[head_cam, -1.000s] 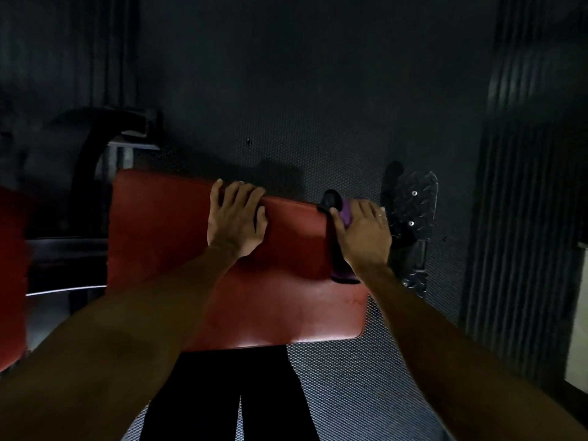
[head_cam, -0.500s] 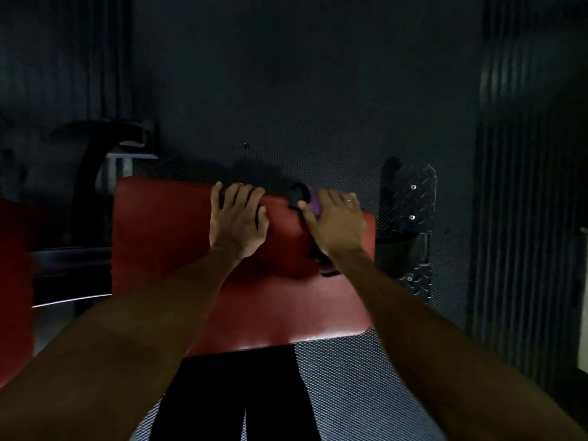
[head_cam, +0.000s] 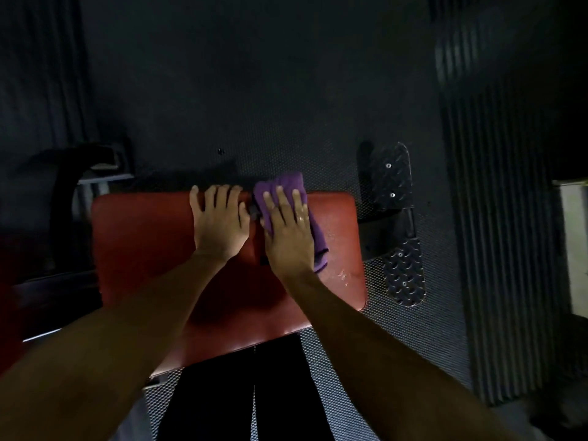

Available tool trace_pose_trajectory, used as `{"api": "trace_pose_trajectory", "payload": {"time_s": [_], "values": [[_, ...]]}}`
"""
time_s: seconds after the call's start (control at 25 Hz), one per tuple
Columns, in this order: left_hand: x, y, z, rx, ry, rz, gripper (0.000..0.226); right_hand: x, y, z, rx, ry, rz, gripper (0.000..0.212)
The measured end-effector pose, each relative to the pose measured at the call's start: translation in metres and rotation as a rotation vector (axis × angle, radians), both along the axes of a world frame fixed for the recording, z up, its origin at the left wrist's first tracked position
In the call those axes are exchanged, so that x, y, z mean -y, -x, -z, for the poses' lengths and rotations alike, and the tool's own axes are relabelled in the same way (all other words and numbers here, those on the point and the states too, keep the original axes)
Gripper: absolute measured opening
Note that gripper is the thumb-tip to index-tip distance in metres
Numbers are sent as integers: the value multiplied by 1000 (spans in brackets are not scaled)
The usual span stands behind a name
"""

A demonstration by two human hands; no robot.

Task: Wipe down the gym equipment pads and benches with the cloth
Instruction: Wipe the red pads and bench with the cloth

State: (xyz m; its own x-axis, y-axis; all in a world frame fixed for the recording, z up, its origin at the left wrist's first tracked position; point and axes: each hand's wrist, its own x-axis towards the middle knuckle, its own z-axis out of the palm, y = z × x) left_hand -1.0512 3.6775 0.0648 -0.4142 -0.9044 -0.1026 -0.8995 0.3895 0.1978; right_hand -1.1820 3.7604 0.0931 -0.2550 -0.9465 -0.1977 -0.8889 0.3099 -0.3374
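Red pad (head_cam: 143, 243): rectangular with rounded corners, smooth glossy vinyl-like skin. There is a wet sheen on its right part.

Purple cloth (head_cam: 288, 180): soft, folded and ribbed-looking. It lies on the pad's far edge, right of centre, with one end trailing back along the pad. Most of it is hidden under the right hand (head_cam: 288, 230).

Right hand: flat, fingers straight and slightly spread, palm pressing the cloth down. It wears a ring (head_cam: 300, 219).

Left hand (head_cam: 219, 224): flat on bare pad just left of the cloth, fingers extended to the pad's far edge and holding nothing.

Right of the pad are two dark diamond-plate metal plates (head_cam: 394, 183) with bolt heads. The bracket joining them is hard to make out.

Beyond and around the pad is a floor (head_cam: 286, 106) of dark, finely dimpled matting. Further right of the pad is a ribbed dark strip (head_cam: 496, 218).

Left of the pad is a curved black frame (head_cam: 63, 173), lost in shadow.

The pad's near edge is partly covered by both forearms. Black-clad legs (head_cam: 222, 402) show below it.
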Motion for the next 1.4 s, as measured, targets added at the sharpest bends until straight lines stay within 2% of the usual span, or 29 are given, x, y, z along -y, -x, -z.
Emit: {"api": "trace_pose_trajectory", "payload": {"time_s": [0.08, 0.16, 0.24, 0.32, 0.48, 0.52, 0.64, 0.72, 0.84, 0.96, 1.08, 1.2, 1.4], "values": [[2, 1, -2, -14, -16, -5, 42, -46, 19, -1, -12, -14, -186, 71], [3, 4, -4, -4, -45, 0, 44, -83, 52, -1, -48, -89, -239, 82], [4, 8, -5, 5, -87, 40, 49, -95, 85, -5, -43, -131, -111, 80], [5, 14, -5, 4, -111, 78, 53, -76, 99, -8, 8, -145, 80, 69], [3, 33, -5, -18, -132, 202, 54, -3, 76, -10, 97, -187, 462, 59], [3, 39, -6, -25, -139, 240, 53, 2, 66, -9, 94, -192, 456, 61], [0, 60, -9, -39, -168, 316, 50, -44, 45, -12, 16, -180, 171, 72], [-5, 76, -11, -47, -179, 360, 51, -90, 49, -18, -5, -227, 140, 73], [-11, 98, -10, -28, -173, 442, 56, -116, 71, -21, -18, -356, 421, 74], [-16, 108, -6, 17, -131, 467, 61, -77, 94, -14, 131, -343, 623, 82], [-19, 107, -1, 41, -41, 469, 59, -17, 115, -3, 248, -194, 559, 72], [-18, 108, 0, 39, -10, 469, 57, 3, 118, 1, 152, -207, 455, 67], [-19, 107, 3, 15, 16, 468, 59, -96, 105, -8, 182, -215, 467, 76]]}}
